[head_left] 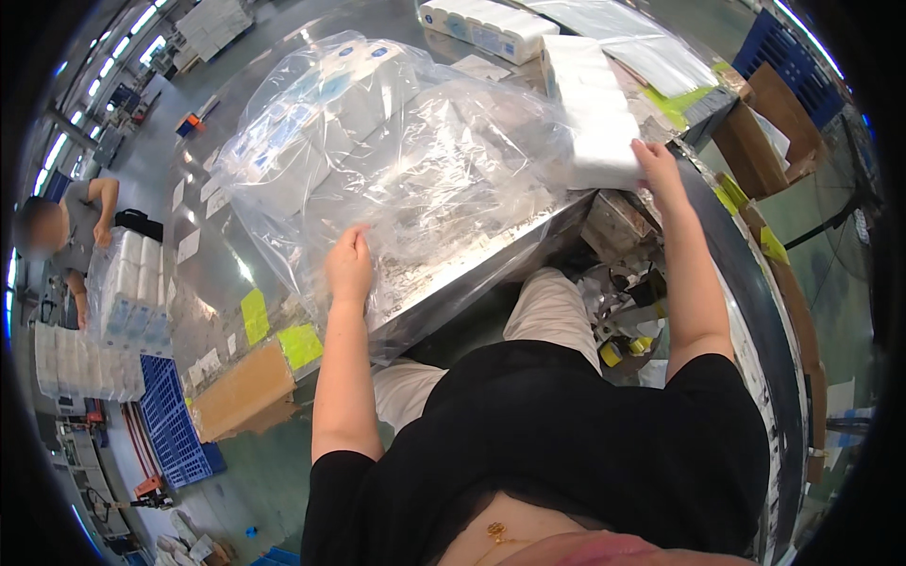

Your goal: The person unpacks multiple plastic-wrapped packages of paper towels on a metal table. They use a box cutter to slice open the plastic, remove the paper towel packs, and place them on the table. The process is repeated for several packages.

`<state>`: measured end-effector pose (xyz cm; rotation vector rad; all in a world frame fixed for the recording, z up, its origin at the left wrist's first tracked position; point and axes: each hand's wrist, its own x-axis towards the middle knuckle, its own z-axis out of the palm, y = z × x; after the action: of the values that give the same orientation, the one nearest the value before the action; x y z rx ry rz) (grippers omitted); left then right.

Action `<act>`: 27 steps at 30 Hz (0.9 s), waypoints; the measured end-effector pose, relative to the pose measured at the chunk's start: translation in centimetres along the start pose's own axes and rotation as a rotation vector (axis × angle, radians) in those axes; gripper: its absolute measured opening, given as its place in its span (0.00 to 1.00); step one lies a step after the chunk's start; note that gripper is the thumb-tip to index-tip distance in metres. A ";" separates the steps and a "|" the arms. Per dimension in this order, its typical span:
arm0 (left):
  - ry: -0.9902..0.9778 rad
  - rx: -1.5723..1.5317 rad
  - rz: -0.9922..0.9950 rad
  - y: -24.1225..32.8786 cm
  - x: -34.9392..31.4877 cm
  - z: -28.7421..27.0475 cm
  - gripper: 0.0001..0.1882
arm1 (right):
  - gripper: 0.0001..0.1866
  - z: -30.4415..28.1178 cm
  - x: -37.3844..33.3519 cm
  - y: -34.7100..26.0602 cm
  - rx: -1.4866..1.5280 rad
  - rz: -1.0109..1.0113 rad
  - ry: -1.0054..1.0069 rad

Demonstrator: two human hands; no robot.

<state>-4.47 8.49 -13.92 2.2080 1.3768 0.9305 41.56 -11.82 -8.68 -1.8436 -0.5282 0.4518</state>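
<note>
A large clear plastic bag (453,123) lies spread across the metal table, with several white packs (302,118) showing through it at its far left part. My left hand (350,269) pinches the near edge of this bag. At the right, my right hand (658,172) grips the near end of a long white wrapped pack (590,104). That pack points away from me, and its left side lies against the bag's right end. The fingers under the pack are hidden.
Another row of white packs (486,26) lies at the far edge, near a stack of clear plastic sheets (628,42). Cardboard (243,389) covers the table's left corner. A cardboard box (764,141) stands at right. A person (80,222) handles bagged packs at far left, beside a blue pallet (179,415).
</note>
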 end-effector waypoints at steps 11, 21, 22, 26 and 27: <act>0.038 0.006 0.007 -0.8 -0.9 -0.3 0.11 | 0.11 6.2 -7.3 3.1 0.325 -0.012 0.018; 0.072 0.004 0.042 -1.1 -1.0 -0.1 0.11 | 0.08 6.7 -7.7 3.5 0.204 -0.067 -0.053; 0.069 0.005 0.042 -1.1 -1.0 -0.2 0.11 | 0.09 6.5 -7.6 3.5 0.157 -0.099 -0.067; -0.011 0.021 -0.076 -0.2 -1.0 -0.7 0.11 | 0.12 5.2 -7.9 -0.3 -0.259 -0.698 0.290; -0.018 0.010 -0.085 0.0 -1.0 -0.8 0.11 | 0.12 5.3 -7.4 -1.1 -0.352 -0.788 0.331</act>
<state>-5.34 7.53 -13.66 2.1417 1.4584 0.8738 32.40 -11.55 -8.89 -1.8068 -1.0793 -0.4935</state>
